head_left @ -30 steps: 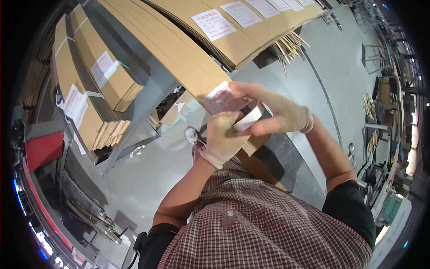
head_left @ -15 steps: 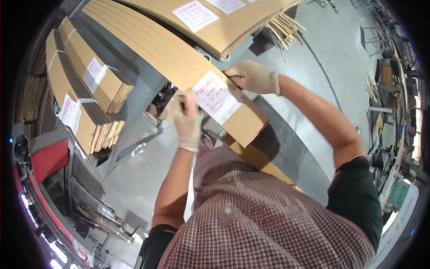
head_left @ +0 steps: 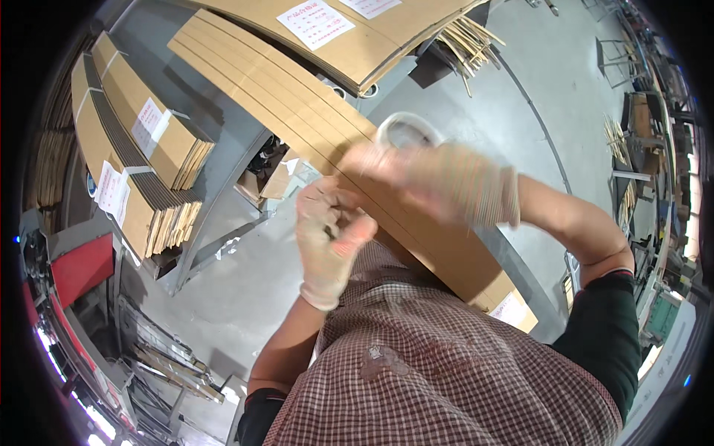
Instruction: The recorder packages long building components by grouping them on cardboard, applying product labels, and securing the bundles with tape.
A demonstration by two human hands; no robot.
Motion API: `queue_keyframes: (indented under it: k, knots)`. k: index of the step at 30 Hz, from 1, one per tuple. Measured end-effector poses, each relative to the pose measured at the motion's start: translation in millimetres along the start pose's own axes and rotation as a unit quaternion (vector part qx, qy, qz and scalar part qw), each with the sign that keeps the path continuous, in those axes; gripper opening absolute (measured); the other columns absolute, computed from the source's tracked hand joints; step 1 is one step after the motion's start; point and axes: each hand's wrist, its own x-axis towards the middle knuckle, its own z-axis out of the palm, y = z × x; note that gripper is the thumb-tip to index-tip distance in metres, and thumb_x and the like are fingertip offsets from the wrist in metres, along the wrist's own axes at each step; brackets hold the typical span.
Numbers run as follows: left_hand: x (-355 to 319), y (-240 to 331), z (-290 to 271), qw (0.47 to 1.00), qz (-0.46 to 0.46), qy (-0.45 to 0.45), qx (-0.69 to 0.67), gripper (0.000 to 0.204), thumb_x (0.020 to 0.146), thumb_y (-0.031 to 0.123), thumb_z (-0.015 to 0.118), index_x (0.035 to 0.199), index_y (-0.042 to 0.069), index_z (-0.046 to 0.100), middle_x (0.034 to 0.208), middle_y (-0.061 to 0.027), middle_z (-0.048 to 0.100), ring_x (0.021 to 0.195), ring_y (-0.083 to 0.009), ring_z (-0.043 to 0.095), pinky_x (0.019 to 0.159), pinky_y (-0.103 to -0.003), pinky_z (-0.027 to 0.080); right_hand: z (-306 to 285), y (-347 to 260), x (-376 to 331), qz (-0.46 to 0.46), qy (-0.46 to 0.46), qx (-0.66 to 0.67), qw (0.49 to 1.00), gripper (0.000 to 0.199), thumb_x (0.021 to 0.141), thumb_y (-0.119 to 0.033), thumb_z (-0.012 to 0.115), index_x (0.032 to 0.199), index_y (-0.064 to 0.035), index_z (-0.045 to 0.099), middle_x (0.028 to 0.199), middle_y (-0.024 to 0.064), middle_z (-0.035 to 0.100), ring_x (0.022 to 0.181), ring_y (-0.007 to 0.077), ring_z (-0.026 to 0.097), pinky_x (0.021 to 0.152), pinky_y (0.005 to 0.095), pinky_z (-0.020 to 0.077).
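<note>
A long stack of brown cardboard strips (head_left: 290,93) slants from the upper left to the lower right in front of me. A white printed label (head_left: 512,309) shows near its lower end. My right hand (head_left: 454,182), gloved and blurred by motion, is over the stack's middle, closed on a white ring that looks like a roll of tape (head_left: 409,128). Its fingertips come close to my left hand (head_left: 331,238). That hand, also gloved, is at the near edge of the strips, its fingers curled but apart from the thumb, with nothing visible between them.
Two bundles of strapped cardboard (head_left: 141,175) lie on a grey table at left. Wider labelled cardboard sheets (head_left: 379,44) stand at the top. Thin sticks (head_left: 468,48) poke out beside them. A red panel (head_left: 82,267) is at lower left.
The cardboard strips have slid toward the lower right, and a label shows at that end. My right hand has left the far edge and moved nearer, the white ring now visible beside it.
</note>
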Motion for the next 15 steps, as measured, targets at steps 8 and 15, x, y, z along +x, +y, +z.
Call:
queue_keyframes:
  k: [8,15]
  knots:
    - [-5,-52,-66,0.983,-0.095,-0.036,-0.155,0.016,0.098,0.020,0.061,0.096,0.005,0.057,0.073,-0.0022,0.057,0.060,-0.0120,0.054,0.055,-0.026,0.043,-54,82,30,0.055,-0.017,-0.036,0.998,0.026,0.089,-0.019,0.067,0.113,-0.0082,0.071,0.089,0.0112,0.072,0.084,0.0275,0.067,0.079,0.0366,0.0527]
    - [73,-150,-35,0.984,-0.013,-0.137,-0.114,0.085,0.076,0.076,0.063,0.112,-0.001,0.060,0.096,-0.0014,0.064,0.091,-0.0108,0.055,0.083,-0.028,0.045,85,165,72,-0.042,-0.019,0.241,0.969,0.047,0.086,-0.020,0.065,0.127,0.0022,0.059,0.119,0.0229,0.065,0.111,0.0381,0.060,0.094,0.0414,0.0480]
